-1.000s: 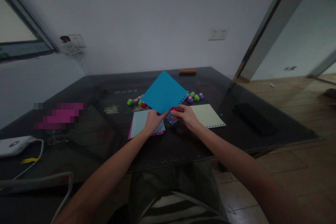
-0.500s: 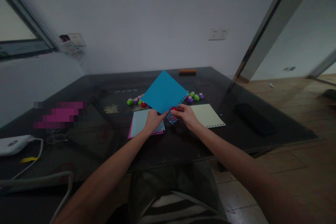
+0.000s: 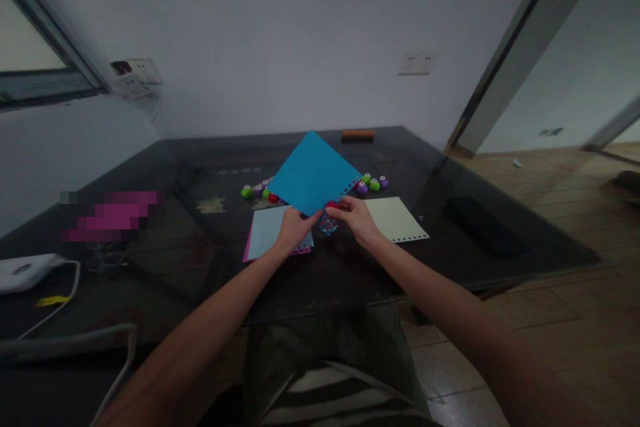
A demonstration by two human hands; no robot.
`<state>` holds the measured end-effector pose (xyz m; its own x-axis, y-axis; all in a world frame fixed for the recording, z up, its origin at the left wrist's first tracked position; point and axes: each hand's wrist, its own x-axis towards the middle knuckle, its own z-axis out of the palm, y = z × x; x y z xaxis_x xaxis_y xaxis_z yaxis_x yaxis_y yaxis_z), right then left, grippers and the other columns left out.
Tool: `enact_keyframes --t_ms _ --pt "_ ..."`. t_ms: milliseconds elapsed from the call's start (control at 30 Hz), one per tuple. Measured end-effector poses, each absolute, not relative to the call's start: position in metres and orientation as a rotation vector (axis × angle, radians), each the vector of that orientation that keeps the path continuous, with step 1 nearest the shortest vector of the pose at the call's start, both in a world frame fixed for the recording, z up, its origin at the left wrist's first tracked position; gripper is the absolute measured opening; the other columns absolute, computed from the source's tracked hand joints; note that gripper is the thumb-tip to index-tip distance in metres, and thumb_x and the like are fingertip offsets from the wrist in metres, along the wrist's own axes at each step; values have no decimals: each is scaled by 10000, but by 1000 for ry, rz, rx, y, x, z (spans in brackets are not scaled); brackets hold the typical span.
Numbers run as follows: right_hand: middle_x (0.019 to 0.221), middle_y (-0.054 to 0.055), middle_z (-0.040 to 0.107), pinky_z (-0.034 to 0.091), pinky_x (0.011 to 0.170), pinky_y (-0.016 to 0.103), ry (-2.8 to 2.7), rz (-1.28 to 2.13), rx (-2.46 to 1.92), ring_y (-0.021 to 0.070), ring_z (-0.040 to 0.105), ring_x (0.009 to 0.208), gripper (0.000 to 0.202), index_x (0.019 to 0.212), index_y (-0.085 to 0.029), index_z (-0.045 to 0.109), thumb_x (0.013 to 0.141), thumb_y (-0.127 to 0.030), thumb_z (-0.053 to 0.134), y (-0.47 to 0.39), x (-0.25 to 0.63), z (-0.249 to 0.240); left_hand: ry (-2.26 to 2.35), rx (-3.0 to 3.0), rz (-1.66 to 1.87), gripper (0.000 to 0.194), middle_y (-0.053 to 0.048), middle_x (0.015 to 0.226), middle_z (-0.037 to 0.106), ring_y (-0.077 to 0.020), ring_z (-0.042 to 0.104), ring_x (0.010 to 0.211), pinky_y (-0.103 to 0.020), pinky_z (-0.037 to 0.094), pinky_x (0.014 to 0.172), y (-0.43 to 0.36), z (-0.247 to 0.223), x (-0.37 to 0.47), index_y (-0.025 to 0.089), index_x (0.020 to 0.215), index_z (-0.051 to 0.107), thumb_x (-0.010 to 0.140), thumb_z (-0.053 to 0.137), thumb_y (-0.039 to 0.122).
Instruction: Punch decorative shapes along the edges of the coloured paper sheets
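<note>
A blue sheet (image 3: pixel 314 170) with holes along its lower right edge is held up, one corner pointing away. My left hand (image 3: pixel 295 227) pinches its near corner. My right hand (image 3: pixel 356 217) has its fingers closed round a small red object (image 3: pixel 332 205) at the sheet's holed edge. Just below the fingers lies a small pile of red and blue bits (image 3: pixel 329 225). Light blue and pink sheets (image 3: pixel 263 230) lie under my left hand, and a cream sheet (image 3: pixel 397 219) lies to the right.
On the dark table (image 3: pixel 360 280), green, purple and red round pieces (image 3: pixel 374 184) sit on both sides behind the sheet. An orange-brown cylinder (image 3: pixel 358 135) lies at the back, a black case (image 3: pixel 485 225) at right, a white device (image 3: pixel 27 272) with cable at left.
The view has shifted very slightly. Both hands keep nearly the same pose, and the blue sheet has barely moved.
</note>
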<state>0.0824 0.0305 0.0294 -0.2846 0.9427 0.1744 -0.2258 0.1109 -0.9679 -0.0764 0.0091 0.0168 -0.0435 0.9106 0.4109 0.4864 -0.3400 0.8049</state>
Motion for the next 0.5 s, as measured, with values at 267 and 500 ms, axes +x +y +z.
enact_keyframes --t_ms 267,500 --pt "736 13 657 446 672 295 -1331 1425 -790 150 578 679 283 744 -181 646 540 -332 771 30 82 30 1495 1835 1364 291 -65 805 712 -196 627 713 -295 478 685 10 15 -77 125 796 679 768 567 392" --pt "743 22 662 463 687 310 -1335 1428 -808 159 587 690 300 746 -184 644 536 -356 773 30 82 29 1530 1842 1333 312 -71 819 714 -204 630 742 -302 482 711 9 15 -77 121 819 679 772 569 409"
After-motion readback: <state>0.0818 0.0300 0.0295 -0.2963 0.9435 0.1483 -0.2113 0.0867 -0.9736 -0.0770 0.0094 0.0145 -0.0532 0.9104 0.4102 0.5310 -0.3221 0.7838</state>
